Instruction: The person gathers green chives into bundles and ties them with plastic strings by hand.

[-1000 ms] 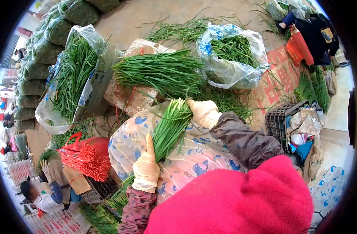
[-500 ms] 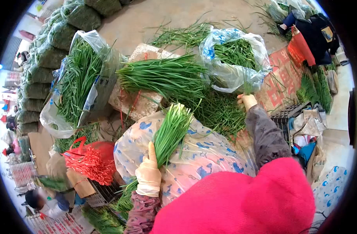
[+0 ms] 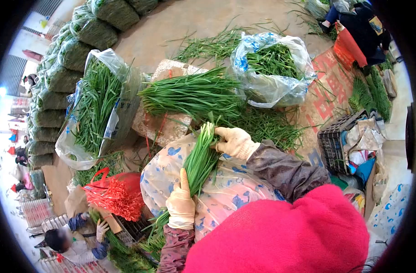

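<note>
A bunch of green chives [image 3: 200, 160] lies over my lap with its pale ends pointing away from me. My left hand [image 3: 180, 205], in a pale glove, is closed around its lower part, thumb stretched along the stems. At the pale ends, my right hand [image 3: 235, 142], gloved too, has its fingers curled against the bunch; its fingertips are partly hidden. Beneath both hands spreads a clear plastic apron [image 3: 244, 182] with blue marks. A larger pile of chives [image 3: 192, 92] rests just beyond on a speckled block [image 3: 165, 125].
Plastic bags of greens stand left [image 3: 119, 120] and right [image 3: 280, 93] of the block. Red ties [image 3: 115, 195] lie near my left arm, a black crate [image 3: 331, 148] to my right. Stacked bales [image 3: 46, 100] line the left. Co-workers sit at lower left [image 3: 71, 241] and upper right [image 3: 360, 32].
My right hand has come back from beside the right-hand bag to the pale ends of the bunch. My left hand keeps its hold. The lower-left co-worker's gloved hand now shows on greens.
</note>
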`<control>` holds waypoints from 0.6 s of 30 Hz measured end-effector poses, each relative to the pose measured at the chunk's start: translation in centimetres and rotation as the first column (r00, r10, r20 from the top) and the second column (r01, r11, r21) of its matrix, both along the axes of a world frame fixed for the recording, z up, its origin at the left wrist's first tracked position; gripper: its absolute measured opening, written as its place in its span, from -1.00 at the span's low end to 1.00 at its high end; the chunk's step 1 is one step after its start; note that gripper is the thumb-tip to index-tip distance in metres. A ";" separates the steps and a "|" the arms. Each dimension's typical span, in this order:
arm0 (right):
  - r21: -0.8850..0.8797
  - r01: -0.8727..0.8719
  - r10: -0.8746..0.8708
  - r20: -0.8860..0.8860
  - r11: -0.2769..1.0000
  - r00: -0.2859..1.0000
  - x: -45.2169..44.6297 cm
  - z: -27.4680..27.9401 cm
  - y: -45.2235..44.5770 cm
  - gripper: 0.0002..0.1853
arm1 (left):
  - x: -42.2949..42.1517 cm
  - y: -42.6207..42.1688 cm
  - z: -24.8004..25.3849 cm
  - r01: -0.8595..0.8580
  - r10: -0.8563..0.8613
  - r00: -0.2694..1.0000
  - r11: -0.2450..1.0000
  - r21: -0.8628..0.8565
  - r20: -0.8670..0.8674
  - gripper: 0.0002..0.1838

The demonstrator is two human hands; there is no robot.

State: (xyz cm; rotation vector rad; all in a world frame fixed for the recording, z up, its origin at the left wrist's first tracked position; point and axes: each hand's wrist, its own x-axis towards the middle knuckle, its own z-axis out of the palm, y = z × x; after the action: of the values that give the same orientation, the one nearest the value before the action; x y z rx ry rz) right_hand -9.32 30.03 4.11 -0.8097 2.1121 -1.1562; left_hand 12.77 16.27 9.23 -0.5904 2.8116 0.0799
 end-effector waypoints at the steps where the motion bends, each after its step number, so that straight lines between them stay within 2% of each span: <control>1: -0.005 -0.008 0.009 0.005 1.000 1.000 0.0 -0.2 -0.1 -0.52 | 0.1 0.1 0.2 -0.008 0.009 1.000 1.000 -0.005 0.005 0.09; 3: 0.127 -0.091 0.130 -0.339 0.988 0.932 -0.5 0.8 -0.1 -0.63 | 0.1 0.3 0.8 -0.036 0.038 0.997 0.999 -0.035 0.061 0.07; 4: 0.169 -0.111 0.172 -0.411 0.979 0.895 -0.9 2.0 -0.2 -0.69 | 0.2 0.3 0.8 -0.037 0.039 0.997 0.999 -0.033 0.062 0.07; 5: 0.206 -0.034 0.116 -0.401 0.978 0.909 -1.3 0.9 -0.6 -0.71 | 0.2 0.4 0.7 -0.044 0.045 0.997 0.999 -0.026 0.056 0.07; 7: -0.107 0.210 -0.222 -0.126 0.972 0.967 -1.7 -0.9 -0.5 -0.77 | -0.1 0.4 0.5 -0.050 0.051 0.998 0.999 -0.011 0.042 0.06; 8: -0.086 0.355 -0.365 -0.141 0.931 0.920 -2.5 -2.9 -0.5 -0.78 | -0.1 0.3 0.5 -0.056 0.056 0.997 0.998 -0.001 0.061 0.06; 9: -0.041 0.463 -0.426 0.330 0.885 0.843 -3.5 0.0 0.2 -0.76 | 0.3 0.2 0.5 -0.063 0.062 0.994 0.998 0.009 0.086 0.06; 10: -0.025 0.604 -0.510 0.511 0.796 0.692 -5.0 -0.3 1.1 -0.75 | 0.7 -0.2 0.4 -0.063 0.062 0.994 0.998 0.011 0.091 0.06; 11: -0.128 0.683 -0.475 0.627 0.719 0.618 -7.0 -2.6 3.3 -0.79 | 1.3 -0.8 0.1 -0.114 0.113 0.994 0.985 0.129 0.014 0.01; 12: -0.109 0.784 -0.537 0.671 0.611 0.511 -8.3 -3.5 5.0 -0.79 | 2.0 -1.3 0.0 -0.155 0.173 0.983 0.957 0.247 -0.055 -0.04; 13: -0.074 0.830 -0.602 0.654 0.553 0.459 -9.2 -3.5 6.4 -0.76 | 2.3 -1.5 -0.1 -0.183 0.241 0.963 0.913 0.364 -0.121 -0.08; 14: -0.025 0.764 -0.578 0.639 0.644 0.508 -10.2 -4.4 8.8 -0.75 | 2.3 -1.4 0.3 -0.225 0.319 0.935 0.873 0.434 -0.157 -0.15; 15: 0.152 0.638 -0.581 0.607 0.755 0.543 -11.1 -5.1 10.8 -0.66 | 2.4 -1.5 0.0 -0.228 0.323 0.933 0.870 0.436 -0.156 -0.15; 16: 0.340 0.411 -0.484 0.167 0.846 0.859 -10.5 -4.7 11.5 -0.52 | 2.6 -1.7 -0.5 -0.224 0.345 0.922 0.846 0.484 -0.176 -0.16; 17: 0.589 0.250 -0.130 -0.239 0.768 0.962 -9.4 -3.8 12.2 -0.37 | 2.7 -1.8 -0.8 -0.214 0.364 0.911 0.820 0.530 -0.195 -0.17; 18: 0.642 0.174 -0.080 -0.173 0.747 0.982 -8.2 -2.1 11.8 -0.26 | 2.6 -1.7 -0.9 -0.195 0.367 0.903 0.815 0.546 -0.224 -0.18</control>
State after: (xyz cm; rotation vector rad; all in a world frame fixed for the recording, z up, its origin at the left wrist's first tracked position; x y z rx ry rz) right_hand -17.51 41.82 2.04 -0.4133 2.4763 -0.3394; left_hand 15.34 14.53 8.37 -0.9206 2.7760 1.0426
